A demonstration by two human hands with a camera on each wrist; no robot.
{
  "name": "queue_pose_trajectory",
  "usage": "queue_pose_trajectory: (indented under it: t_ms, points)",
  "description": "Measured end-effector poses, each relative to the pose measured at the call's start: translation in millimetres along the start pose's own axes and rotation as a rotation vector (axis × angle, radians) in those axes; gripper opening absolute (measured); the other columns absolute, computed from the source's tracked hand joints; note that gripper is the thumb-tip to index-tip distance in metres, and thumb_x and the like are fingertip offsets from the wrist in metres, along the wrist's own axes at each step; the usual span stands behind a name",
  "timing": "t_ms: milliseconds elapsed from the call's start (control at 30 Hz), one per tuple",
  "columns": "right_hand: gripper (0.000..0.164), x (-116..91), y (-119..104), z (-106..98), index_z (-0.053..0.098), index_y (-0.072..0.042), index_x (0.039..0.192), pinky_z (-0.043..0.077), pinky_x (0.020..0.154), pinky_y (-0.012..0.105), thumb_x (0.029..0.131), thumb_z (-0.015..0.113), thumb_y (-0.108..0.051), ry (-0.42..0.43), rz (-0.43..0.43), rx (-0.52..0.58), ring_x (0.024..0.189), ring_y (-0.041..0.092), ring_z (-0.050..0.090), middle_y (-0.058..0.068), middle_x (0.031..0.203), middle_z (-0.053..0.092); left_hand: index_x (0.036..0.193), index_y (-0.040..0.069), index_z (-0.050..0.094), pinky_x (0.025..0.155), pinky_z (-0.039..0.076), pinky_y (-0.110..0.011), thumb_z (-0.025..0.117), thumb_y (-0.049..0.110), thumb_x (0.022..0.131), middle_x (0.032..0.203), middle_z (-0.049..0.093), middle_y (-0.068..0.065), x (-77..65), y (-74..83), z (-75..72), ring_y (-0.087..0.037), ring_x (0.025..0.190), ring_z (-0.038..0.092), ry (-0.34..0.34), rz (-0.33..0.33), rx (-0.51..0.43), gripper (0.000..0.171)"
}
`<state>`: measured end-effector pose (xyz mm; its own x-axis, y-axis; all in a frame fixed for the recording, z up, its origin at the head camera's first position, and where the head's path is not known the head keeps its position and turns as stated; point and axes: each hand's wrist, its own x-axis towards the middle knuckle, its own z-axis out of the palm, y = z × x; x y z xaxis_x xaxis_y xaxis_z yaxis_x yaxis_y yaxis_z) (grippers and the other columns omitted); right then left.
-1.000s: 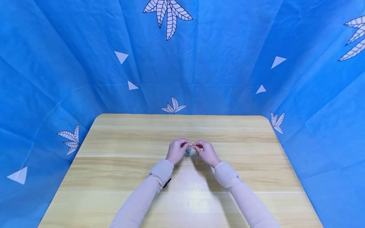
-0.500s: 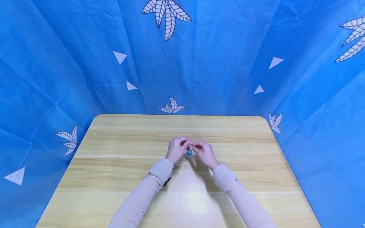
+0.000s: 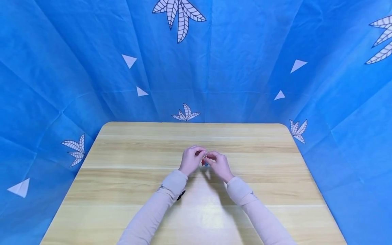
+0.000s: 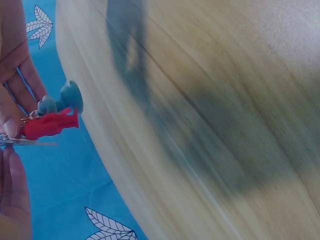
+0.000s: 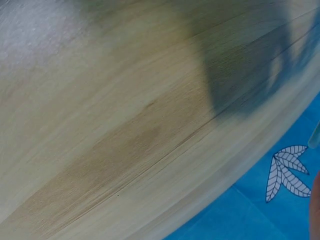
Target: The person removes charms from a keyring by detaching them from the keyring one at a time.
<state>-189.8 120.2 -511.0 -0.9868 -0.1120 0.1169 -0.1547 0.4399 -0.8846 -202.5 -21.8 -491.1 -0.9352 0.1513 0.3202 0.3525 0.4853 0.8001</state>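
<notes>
Both hands meet over the middle of the table around a small keychain with a red charm (image 4: 50,125) and a teal charm (image 4: 71,96). My left hand (image 3: 190,160) pinches its metal ring end between thumb and fingers. From the other side, my right hand (image 3: 219,166) pinches close by, at the gold chain above the charms. In the left wrist view the charms stick out past the fingertips, with a thin, flat metal piece (image 4: 30,142) beside them. Fingers hide much of the ring. Only a sliver of teal and a finger edge (image 5: 315,210) show in the right wrist view.
A light wooden table (image 3: 137,190) with rounded far corners lies below the hands. Blue cloth (image 3: 239,68) with white leaf and triangle prints hangs behind it and on both sides. A small black item (image 3: 181,195) sits at the left sleeve.
The charms have turned between the fingers: the red one now shows beside the blue one. The right fingertips have moved slightly left, closer to the left hand, which stays almost in place.
</notes>
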Motion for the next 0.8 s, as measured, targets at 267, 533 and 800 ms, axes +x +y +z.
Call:
queue_pose_trajectory:
  t_ms: [267,533,800]
  points:
    - [0.014,1.1,3.2,-1.1,0.067,-0.001,0.093,0.055,0.081,0.036,0.081,0.067,-0.008,-0.003,-0.009,-0.027,0.084,0.025,0.067,0.013,0.089,0.070,0.090,0.004,0.070,0.072,0.055,-0.023,0.065,0.013,0.084,0.089,0.070,-0.006,-1.8,-2.2,-1.3,-0.016,0.080,0.065,-0.008,-0.017,-0.024,0.012]
    - [0.014,2.5,5.5,-4.3,0.068,-0.003,0.095,0.053,0.085,0.035,0.082,0.066,-0.009,-0.012,-0.001,-0.043,0.090,0.025,0.065,0.011,0.092,0.070,0.093,0.003,0.070,0.074,0.055,-0.025,0.063,0.013,0.086,0.094,0.069,-0.007,-3.1,-2.7,-5.0,-0.017,0.083,0.065,-0.024,-0.069,-0.034,0.014]
    - [0.016,2.4,6.3,-6.8,0.069,-0.004,0.095,0.055,0.081,0.031,0.080,0.068,-0.009,0.006,0.007,-0.037,0.087,0.023,0.066,0.010,0.092,0.070,0.092,0.003,0.070,0.075,0.055,-0.024,0.064,0.013,0.085,0.093,0.069,-0.007,-3.8,-8.7,-4.9,-0.017,0.083,0.065,-0.013,-0.041,-0.033,0.013]
